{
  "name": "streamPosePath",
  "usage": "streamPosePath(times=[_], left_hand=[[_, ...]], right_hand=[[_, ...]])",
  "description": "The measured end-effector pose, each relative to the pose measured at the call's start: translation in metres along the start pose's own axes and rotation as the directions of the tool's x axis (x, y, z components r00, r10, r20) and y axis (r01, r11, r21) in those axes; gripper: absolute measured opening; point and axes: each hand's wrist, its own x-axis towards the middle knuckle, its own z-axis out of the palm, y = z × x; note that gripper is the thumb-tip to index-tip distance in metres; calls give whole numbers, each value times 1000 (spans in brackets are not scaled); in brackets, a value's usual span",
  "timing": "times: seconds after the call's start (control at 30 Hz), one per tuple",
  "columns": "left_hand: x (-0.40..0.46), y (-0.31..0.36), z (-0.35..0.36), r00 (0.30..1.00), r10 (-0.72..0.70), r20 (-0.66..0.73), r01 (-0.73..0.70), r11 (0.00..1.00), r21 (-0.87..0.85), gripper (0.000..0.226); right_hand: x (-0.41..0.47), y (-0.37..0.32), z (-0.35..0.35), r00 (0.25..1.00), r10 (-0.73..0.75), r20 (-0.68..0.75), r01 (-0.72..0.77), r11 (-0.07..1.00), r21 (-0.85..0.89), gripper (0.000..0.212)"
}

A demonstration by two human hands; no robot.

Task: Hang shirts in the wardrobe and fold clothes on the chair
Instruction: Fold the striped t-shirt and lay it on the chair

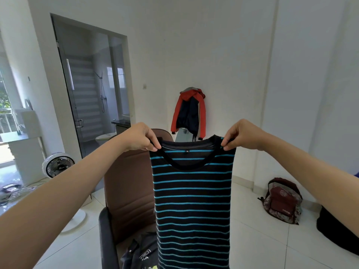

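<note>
- Black knit shirt with thin turquoise stripes [192, 200] hangs lengthwise, sides folded in, in front of brown padded chair [128, 191].
- Left hand [139, 137] and right hand [242, 135] each pinch a shoulder corner.
- Neck tag reads "M".
- Dark printed garment [141, 253] lies on the seat; its lettering is partly legible, "1945".

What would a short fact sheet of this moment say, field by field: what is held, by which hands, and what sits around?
held item: striped shirt, black with blue stripes, hanging lengthwise
left hand: pinches the shirt's left shoulder
right hand: pinches the right shoulder
behind the shirt: brown chair with dark clothes on its seat
on the wall: red and navy jacket
on the floor: backpack to the right, fan to the left
</note>
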Motion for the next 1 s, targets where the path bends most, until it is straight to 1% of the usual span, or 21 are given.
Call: streamPosePath(times=[0.07,0.2,0.33,0.5,0.57,0.67,0.8,0.87,1.0], left_hand=[[-1,2,1,1000,-18,1,18,1000,-24,14],[-2,1,1,1000,-2,-1,1,997,-77,14],[-4,0,3,1000,12,-21,-16,981,-192,20],[-3,-4,0,995,46,-89,-64,974,-218,22],[-5,-2,0,992,78,-100,-103,956,-276,21],[-6,1,-1,985,131,-112,-165,902,-398,20],[-6,4,-6,980,142,-136,-189,876,-445,20],[-6,4,-7,976,150,-160,-208,864,-458,19],[-1,2,-8,962,141,-234,-248,808,-534,23]], right_hand=[[-1,-3,1,1000,10,-15,-10,1000,-27,12],[-4,-6,0,1000,8,-1,-8,999,-35,16],[-5,-5,0,999,30,-24,-28,997,74,12],[-4,-5,-2,998,48,-38,-38,974,222,21],[-5,-8,-4,997,50,-50,-35,963,266,20],[-3,-10,-7,996,49,-69,-23,944,330,18],[-1,-15,-9,997,44,-67,-19,940,339,19],[1,-18,-8,995,34,-93,1,939,344,20],[7,-23,-3,985,-35,-171,113,875,470,21]])
